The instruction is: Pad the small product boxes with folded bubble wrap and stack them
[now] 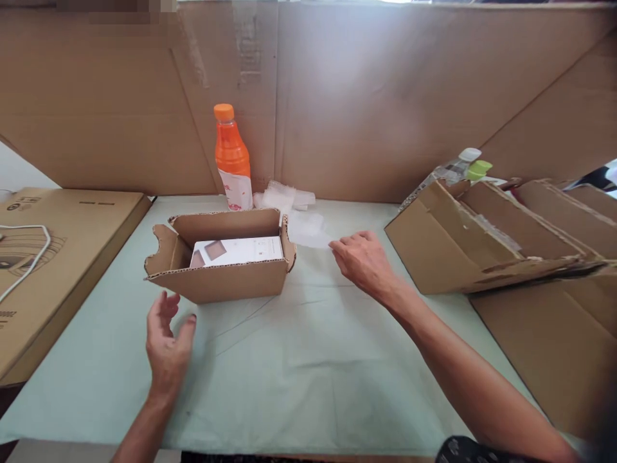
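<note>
An open cardboard box stands on the table left of the middle, with a white printed box inside it. Just in front of its left end is my left hand, fingers apart and holding nothing. To the right of the cardboard box, my right hand pinches the edge of a thin, whitish translucent sheet. The sheet reaches left from my fingertips toward more crumpled translucent wrapping behind the box. An orange bottle with a white label stands upright at the back, beside that wrapping.
A large flat cardboard carton with a white cable on it lies at the left. On the right, a tilted divided cardboard box has clear bottles behind it. Tall cardboard panels wall off the back of the pale green tabletop.
</note>
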A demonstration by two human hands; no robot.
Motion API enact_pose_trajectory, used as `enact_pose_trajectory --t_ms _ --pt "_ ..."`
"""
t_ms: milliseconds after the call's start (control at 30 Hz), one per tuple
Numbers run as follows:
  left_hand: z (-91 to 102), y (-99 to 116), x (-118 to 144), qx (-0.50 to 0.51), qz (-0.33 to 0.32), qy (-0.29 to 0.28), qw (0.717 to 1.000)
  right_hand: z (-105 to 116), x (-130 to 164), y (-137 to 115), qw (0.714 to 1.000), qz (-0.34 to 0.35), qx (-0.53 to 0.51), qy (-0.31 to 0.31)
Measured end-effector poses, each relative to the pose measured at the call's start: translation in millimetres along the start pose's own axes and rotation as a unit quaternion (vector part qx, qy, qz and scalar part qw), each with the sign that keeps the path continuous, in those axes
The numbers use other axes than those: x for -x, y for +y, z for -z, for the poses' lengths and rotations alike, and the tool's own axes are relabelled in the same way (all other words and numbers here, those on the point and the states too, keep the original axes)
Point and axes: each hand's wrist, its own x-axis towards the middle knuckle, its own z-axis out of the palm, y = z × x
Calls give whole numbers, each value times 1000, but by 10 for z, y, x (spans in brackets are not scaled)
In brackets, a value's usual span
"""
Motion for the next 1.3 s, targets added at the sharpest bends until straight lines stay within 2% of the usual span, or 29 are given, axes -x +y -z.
enact_pose_trajectory --t_ms 33,67,133,200,300,367,400,500,567,667,733,800,867,967,1067,1133,1233,1300 --pt "3 29 205 -29 -46 11 998 110 155 -84 999 30 23 -16" --pt "-7 70 403 -53 -101 -3 993 198 310 -181 997 59 33 -30" --pt "-77 188 741 -81 -215 -90 969 305 594 -410 993 103 12 -48" --pt "-210 328 968 -78 -294 -192 933 333 819 -674 989 132 -33 -57" --pt "-446 489 1136 -36 -343 -293 892 308 1053 -1050 978 157 -125 -63" --pt "-558 526 1188 -7 -323 -334 886 280 1185 -1209 965 152 -206 -50" --pt "-590 524 1206 0 -289 -347 892 263 1257 -1247 958 137 -249 -33" --pt "-599 476 1239 2 -137 -357 924 180 1508 -1229 933 48 -356 25" --pt "-575 442 1237 4 -60 -352 934 101 1672 -1184 920 -19 -389 51" --pt "-563 419 1201 -10 -27 -342 939 -2 1834 -1198 915 -92 -375 119" --pt "-583 415 1167 -35 -40 -332 942 -39 1873 -1274 916 -98 -345 178" --pt "-613 408 1139 -60 -59 -320 944 -67 1867 -1371 922 -64 -327 199" --pt "-643 395 1127 -78 -78 -307 945 -116 1833 -1459 935 -19 -311 171" --pt "-664 370 1132 -97 -111 -287 947 -254 1746 -1527 957 27 -273 96" --pt "-610 364 1140 -102 -165 -251 948 -377 1646 -1523 963 31 -260 68" --pt "-518 376 1140 -100 -231 -232 939 -391 1595 -1503 957 22 -281 62" --pt "-356 396 1143 -90 -314 -271 905 -331 1573 -1470 940 4 -339 30" --pt "-296 394 1142 -85 -300 -316 896 -282 1601 -1453 924 -3 -382 1"
